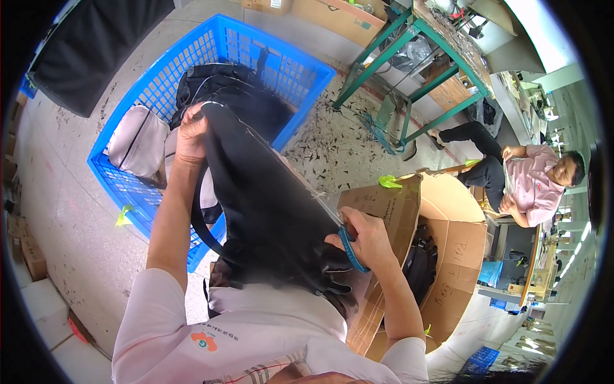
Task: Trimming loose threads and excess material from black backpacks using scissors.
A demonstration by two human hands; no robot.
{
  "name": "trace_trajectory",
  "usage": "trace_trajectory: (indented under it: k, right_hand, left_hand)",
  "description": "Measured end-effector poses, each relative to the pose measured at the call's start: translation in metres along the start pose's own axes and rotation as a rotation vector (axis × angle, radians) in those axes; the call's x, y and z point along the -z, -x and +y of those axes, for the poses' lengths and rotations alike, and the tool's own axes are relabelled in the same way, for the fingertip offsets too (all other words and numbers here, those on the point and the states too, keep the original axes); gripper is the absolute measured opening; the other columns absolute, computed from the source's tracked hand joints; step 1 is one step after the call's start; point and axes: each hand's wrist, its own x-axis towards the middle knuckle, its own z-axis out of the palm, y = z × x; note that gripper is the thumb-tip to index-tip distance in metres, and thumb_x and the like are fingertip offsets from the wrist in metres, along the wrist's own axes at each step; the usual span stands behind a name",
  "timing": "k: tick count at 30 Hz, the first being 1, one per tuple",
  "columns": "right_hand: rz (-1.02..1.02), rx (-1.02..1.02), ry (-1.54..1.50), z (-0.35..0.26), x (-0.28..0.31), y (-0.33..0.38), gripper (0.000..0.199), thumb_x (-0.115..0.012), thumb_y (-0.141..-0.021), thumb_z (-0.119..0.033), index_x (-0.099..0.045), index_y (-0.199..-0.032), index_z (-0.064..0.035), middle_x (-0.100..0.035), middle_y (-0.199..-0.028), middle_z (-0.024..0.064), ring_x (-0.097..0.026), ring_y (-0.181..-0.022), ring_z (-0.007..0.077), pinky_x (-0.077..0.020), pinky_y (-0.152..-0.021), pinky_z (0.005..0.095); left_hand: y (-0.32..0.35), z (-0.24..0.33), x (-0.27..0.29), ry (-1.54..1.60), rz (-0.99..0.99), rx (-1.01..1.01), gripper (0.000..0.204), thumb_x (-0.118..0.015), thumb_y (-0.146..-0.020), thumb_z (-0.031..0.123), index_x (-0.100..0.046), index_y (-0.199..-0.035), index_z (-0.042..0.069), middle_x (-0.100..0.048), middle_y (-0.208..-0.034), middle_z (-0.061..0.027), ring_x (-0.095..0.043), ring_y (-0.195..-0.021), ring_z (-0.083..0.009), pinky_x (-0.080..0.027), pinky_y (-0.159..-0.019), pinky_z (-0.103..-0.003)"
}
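Note:
A black fabric bag point(256, 185) is stretched across my lap, its long raw edge running from upper left to lower right. My left hand point(192, 133) pinches its far upper corner and holds it raised over the blue crate. At the other end of that edge my right hand point(364, 237) is closed around blue-handled scissors point(350, 251). Their blades are close to the edge, and I cannot make out whether they are apart. A black strap point(203, 227) hangs in a loop below my left forearm.
The blue plastic crate point(220, 29) ahead holds black bags and a pale pink bag point(136, 142). On my right, an open cardboard box point(457, 256) contains black bags point(421, 265). Dark scraps litter the floor near a green-legged table point(409, 77). A seated person point(534, 182) is at far right.

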Motion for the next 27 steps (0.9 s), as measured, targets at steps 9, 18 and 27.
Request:
trace_trajectory:
  k: [9, 18, 27]
  right_hand:
    - [0.015, -0.016, 0.035, -0.011, 0.003, -0.012, 0.054, -0.079, -0.061, -0.028, -0.054, -0.1, -0.0009, -0.052, -0.064, 0.0098, -0.053, -0.054, 0.0229, -0.0448, -0.055, 0.0324]
    - [-0.038, -0.025, -0.004, -0.007, -0.007, -0.015, 0.049, -0.075, -0.065, -0.035, -0.054, -0.096, -0.0045, -0.056, -0.067, 0.0101, -0.057, -0.062, 0.0327, -0.046, -0.057, 0.0391]
    - [-0.016, 0.024, 0.058, -0.019, -0.001, -0.033, 0.058, -0.079, -0.06, -0.028, -0.051, -0.104, -0.0024, -0.053, -0.071, 0.0084, -0.052, -0.059, 0.022, -0.044, -0.055, 0.0333]
  left_hand:
    - [0.002, 0.001, -0.006, -0.016, 0.093, 0.045, 0.033, -0.073, -0.067, 0.025, -0.06, -0.085, 0.001, -0.055, -0.073, -0.0102, -0.051, -0.077, -0.0237, -0.042, -0.073, -0.033]
    - [0.004, 0.002, -0.005, 0.011, 0.078, 0.056, 0.031, -0.073, -0.066, 0.025, -0.06, -0.083, 0.001, -0.056, -0.072, -0.01, -0.051, -0.079, -0.025, -0.042, -0.074, -0.033]
    - [0.006, 0.0, -0.006, 0.034, 0.061, 0.051, 0.03, -0.072, -0.067, 0.026, -0.061, -0.081, 0.002, -0.054, -0.069, -0.0096, -0.047, -0.075, -0.0232, -0.04, -0.07, -0.033]
